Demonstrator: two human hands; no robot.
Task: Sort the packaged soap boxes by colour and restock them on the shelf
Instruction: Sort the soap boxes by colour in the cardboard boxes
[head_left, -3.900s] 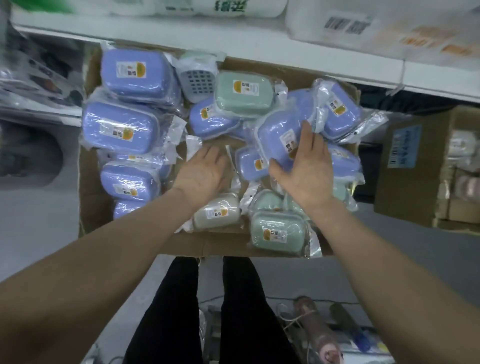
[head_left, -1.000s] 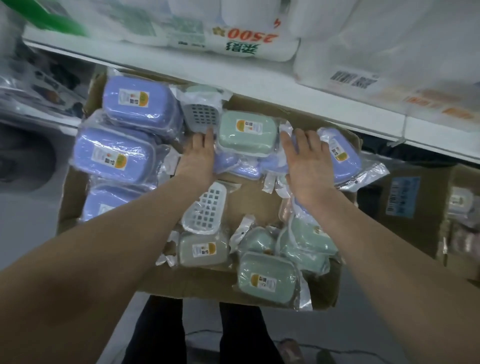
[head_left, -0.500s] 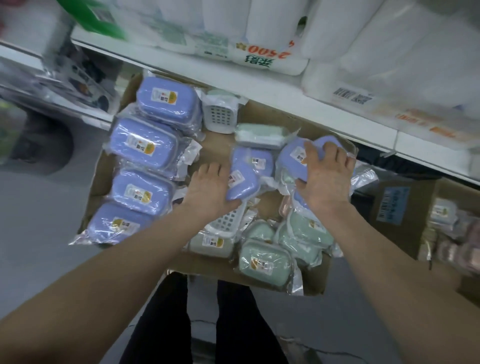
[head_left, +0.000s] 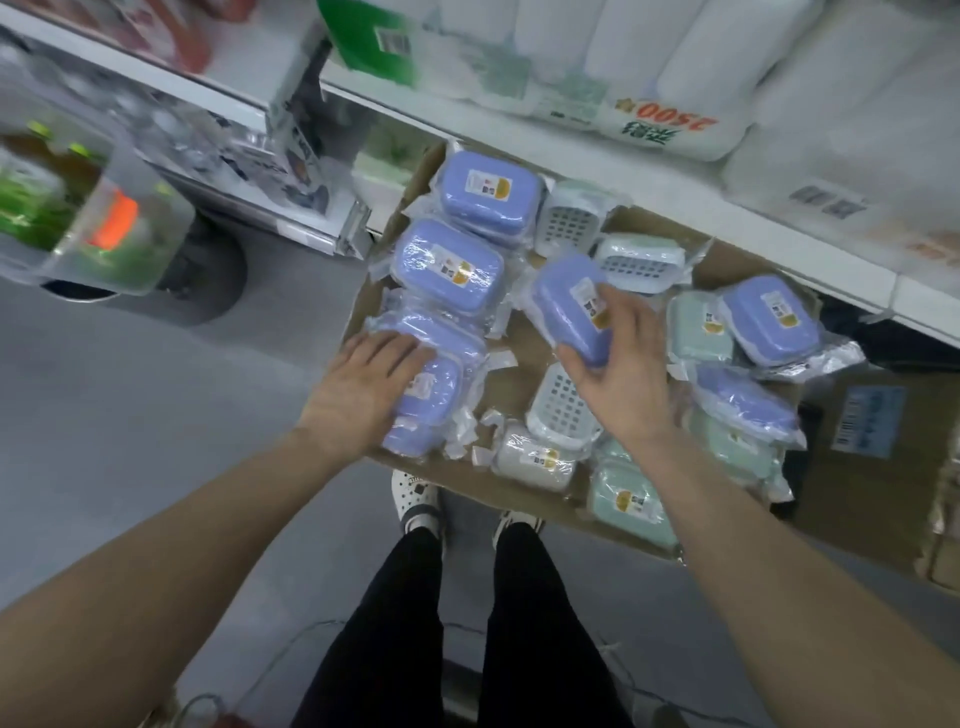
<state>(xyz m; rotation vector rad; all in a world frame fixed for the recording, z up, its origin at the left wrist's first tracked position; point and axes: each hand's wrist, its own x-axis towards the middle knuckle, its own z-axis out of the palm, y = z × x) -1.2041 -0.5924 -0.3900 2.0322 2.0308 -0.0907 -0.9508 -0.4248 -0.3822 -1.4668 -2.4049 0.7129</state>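
Note:
A cardboard tray (head_left: 524, 353) holds wrapped soap boxes. Blue ones are stacked in a column along its left side (head_left: 452, 267). My left hand (head_left: 363, 387) lies flat on the nearest blue boxes of that column (head_left: 426, 395). My right hand (head_left: 618, 374) grips a blue soap box (head_left: 566, 304) lifted over the tray's middle. Green boxes (head_left: 631, 501) lie at the right and front, with more blue ones (head_left: 769, 319) among them. A beige box (head_left: 535, 460) sits at the front.
White perforated soap trays (head_left: 571, 223) lie loose in the tray. A white shelf edge (head_left: 675, 200) runs behind, with paper rolls (head_left: 670, 62) above. A second carton (head_left: 872, 457) stands to the right. My legs and shoes (head_left: 421, 499) are below the tray on grey floor.
My left hand has moved left onto the blue column. My right hand has picked up a blue box and carried it toward the middle. The view has swung left.

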